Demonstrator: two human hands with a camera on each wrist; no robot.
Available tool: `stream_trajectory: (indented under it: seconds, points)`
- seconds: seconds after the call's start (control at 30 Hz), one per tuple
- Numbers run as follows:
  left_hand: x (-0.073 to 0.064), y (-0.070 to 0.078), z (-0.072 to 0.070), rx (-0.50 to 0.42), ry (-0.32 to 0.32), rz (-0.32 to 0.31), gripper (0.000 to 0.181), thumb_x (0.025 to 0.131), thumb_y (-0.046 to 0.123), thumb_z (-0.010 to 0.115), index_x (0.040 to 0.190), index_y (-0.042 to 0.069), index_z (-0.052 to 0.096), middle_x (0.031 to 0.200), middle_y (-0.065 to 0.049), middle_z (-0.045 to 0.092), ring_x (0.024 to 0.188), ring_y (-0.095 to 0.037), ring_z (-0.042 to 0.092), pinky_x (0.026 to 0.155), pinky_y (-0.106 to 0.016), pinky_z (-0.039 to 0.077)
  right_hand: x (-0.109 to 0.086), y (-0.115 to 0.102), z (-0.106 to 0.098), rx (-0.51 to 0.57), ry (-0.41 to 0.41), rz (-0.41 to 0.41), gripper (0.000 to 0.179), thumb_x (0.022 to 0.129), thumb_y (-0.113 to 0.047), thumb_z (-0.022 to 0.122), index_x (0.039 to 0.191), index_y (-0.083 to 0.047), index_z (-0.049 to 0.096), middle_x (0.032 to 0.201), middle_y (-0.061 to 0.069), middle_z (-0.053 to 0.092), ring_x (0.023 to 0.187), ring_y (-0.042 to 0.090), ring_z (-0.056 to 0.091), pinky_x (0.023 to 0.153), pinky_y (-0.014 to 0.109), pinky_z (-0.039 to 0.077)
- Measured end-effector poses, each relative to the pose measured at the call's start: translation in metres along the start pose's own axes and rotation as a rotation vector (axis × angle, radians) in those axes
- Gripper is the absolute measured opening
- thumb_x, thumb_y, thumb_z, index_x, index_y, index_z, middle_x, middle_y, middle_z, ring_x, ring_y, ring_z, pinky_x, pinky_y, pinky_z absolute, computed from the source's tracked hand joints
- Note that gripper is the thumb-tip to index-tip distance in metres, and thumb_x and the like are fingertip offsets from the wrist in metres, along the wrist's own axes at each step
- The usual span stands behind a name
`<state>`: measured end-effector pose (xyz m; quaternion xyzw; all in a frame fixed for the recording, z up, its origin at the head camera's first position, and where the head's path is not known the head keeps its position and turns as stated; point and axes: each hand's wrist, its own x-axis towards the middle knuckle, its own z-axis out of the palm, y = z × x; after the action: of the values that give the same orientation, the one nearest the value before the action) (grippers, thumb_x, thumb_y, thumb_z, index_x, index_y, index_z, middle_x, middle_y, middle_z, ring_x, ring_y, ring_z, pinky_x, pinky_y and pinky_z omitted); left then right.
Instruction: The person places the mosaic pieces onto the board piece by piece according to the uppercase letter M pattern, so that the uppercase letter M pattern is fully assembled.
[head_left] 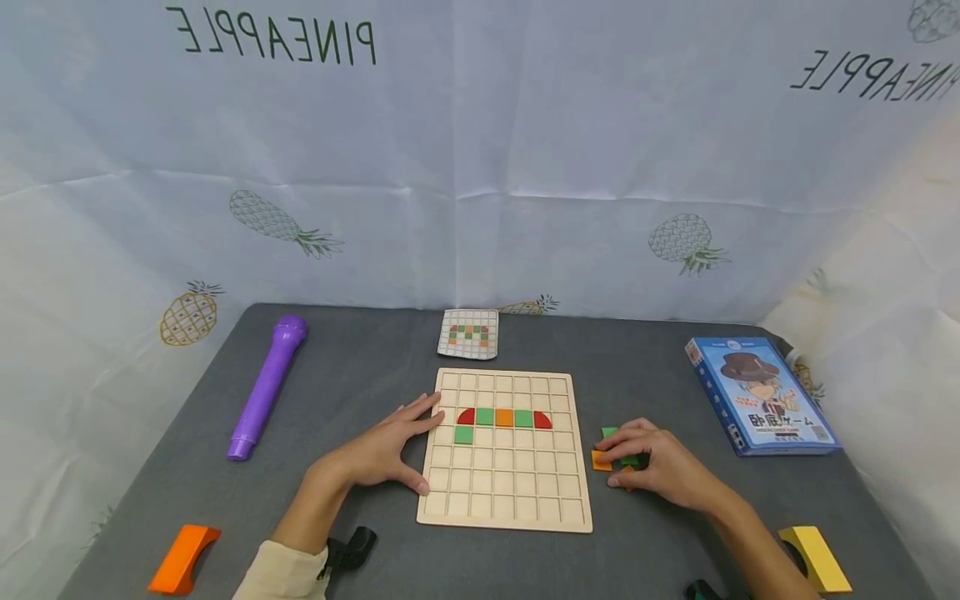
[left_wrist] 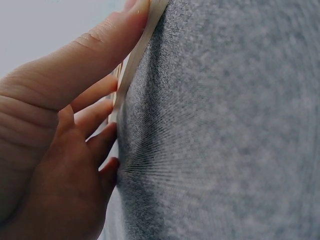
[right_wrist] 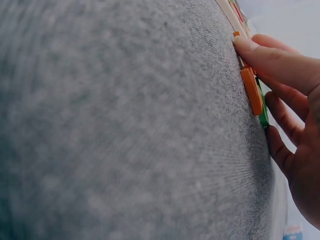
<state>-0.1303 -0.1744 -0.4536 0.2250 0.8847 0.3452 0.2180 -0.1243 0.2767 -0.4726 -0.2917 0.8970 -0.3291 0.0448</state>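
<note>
In the head view a wooden grid board (head_left: pixel 504 483) lies mid-table. On it a row of tiles has red quarter-round tiles (head_left: pixel 542 420) at both ends, green squares and an orange square tile (head_left: pixel 503 417) between. One green square tile (head_left: pixel 464 434) sits below the row's left end. My left hand (head_left: pixel 378 450) rests along the board's left edge, thumb (left_wrist: pixel 107 47) and fingers spread. Right of the board, my right hand (head_left: pixel 660 467) is over several loose tiles. Its index fingertip touches a loose orange tile (head_left: pixel 602 461); the thumb is apart from that tile. Green tiles are partly hidden beneath the hand.
A small pattern card (head_left: pixel 468 333) lies behind the board. A purple microphone-shaped tube (head_left: pixel 268 387) is at left, a blue game box (head_left: pixel 765 396) at right. An orange arch block (head_left: pixel 183 558) and a yellow arch block (head_left: pixel 815 558) stand near the front corners. A pineapple-print cloth hangs behind.
</note>
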Motion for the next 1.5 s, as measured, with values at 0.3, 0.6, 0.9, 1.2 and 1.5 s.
stream_trajectory:
  seconds: [0.3,0.6,0.9,1.2,1.5]
  points:
    - [0.001,-0.002,0.002,-0.001,-0.008,0.007,0.11,0.07,0.038,0.092,0.158,0.005,0.036,0.175,-0.008,0.011,0.161,-0.041,0.007,0.125,-0.07,0.011,-0.001,0.001,0.001,-0.031,0.023,-0.053,0.024,0.081,-0.029,0.086,0.104,-0.031,0.081,0.109,-0.013,0.076,0.105,0.001,0.056,0.09,0.025,0.051]
    - [0.001,-0.002,0.002,0.004,-0.003,0.012,0.11,0.07,0.037,0.092,0.158,0.004,0.036,0.174,-0.009,0.012,0.161,-0.041,0.008,0.126,-0.068,0.011,0.001,0.001,0.001,-0.042,0.001,-0.018,0.024,0.082,-0.03,0.085,0.105,-0.034,0.08,0.11,-0.017,0.076,0.106,-0.001,0.056,0.091,0.027,0.052]
    - [0.001,-0.002,0.002,-0.005,-0.003,0.024,0.109,0.07,0.036,0.092,0.158,0.004,0.036,0.174,-0.009,0.012,0.161,-0.04,0.007,0.126,-0.068,0.01,0.004,-0.004,-0.004,-0.035,0.006,0.002,0.024,0.082,-0.028,0.086,0.105,-0.032,0.081,0.107,-0.018,0.076,0.104,-0.002,0.053,0.089,0.026,0.052]
    - [0.0,-0.001,0.0,0.003,-0.002,0.013,0.109,0.07,0.037,0.092,0.158,0.004,0.036,0.174,-0.009,0.012,0.161,-0.041,0.007,0.125,-0.069,0.011,0.016,-0.015,-0.011,-0.009,-0.009,0.011,0.021,0.086,-0.027,0.082,0.107,-0.032,0.08,0.112,-0.015,0.075,0.106,-0.001,0.061,0.093,0.029,0.055]
    - [0.0,0.0,0.001,0.003,-0.004,0.011,0.109,0.07,0.036,0.092,0.158,0.004,0.036,0.175,-0.009,0.011,0.161,-0.041,0.007,0.126,-0.068,0.011,0.032,-0.027,-0.004,0.091,-0.004,-0.005,0.018,0.089,-0.021,0.08,0.107,-0.025,0.081,0.113,-0.006,0.076,0.101,0.004,0.067,0.079,0.021,0.057]
